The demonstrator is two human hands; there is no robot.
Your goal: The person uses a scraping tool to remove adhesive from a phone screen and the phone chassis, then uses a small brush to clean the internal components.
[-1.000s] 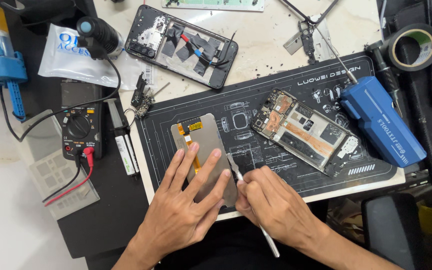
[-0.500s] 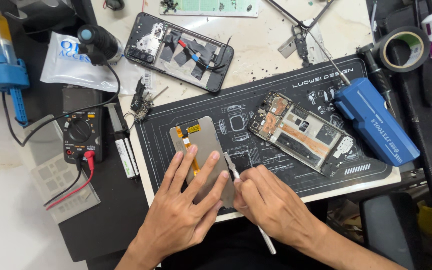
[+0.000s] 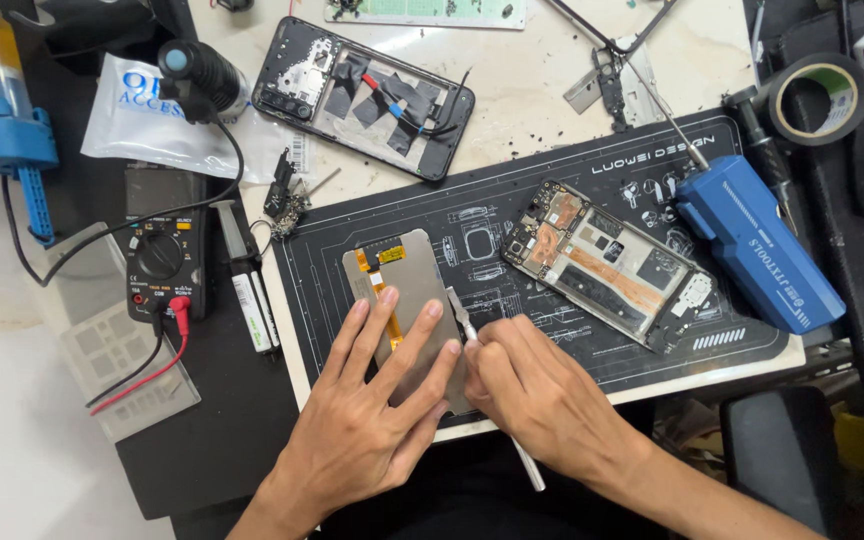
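Little has shifted since a second ago: both hands keep their places on the grey panel and the view has slid only slightly, so the mat sits a touch higher in frame. Left hand (image 3: pixel 377 400) lies flat with fingers spread, pressing down on the grey screen panel (image 3: pixel 407 295), which rests on the black work mat (image 3: pixel 552 185) at about 6 o'clock of the bench (image 3: pixel 542 95); this hand grips nothing, it only holds the panel down. Right hand (image 3: pixel 537 395) is closed around a thin metal tool (image 3: pixel 464 322), whose tip meets the panel's right edge just beside the left fingertips, while its white tail sticks out below the wrist toward 5 o'clock. An orange flex strip shows on the panel under the left index finger.

At 3 o'clock of the panel lies an opened phone frame (image 3: pixel 612 265), tilted, with a blue box-shaped tool case (image 3: pixel 757 245) further out at 3 o'clock. At 12 o'clock lies a second phone body (image 3: pixel 367 95) with black tape patches. At 9 o'clock sits a black multimeter (image 3: pixel 160 262) with red and black leads. A roll of black tape (image 3: pixel 817 97) rests at 2 o'clock
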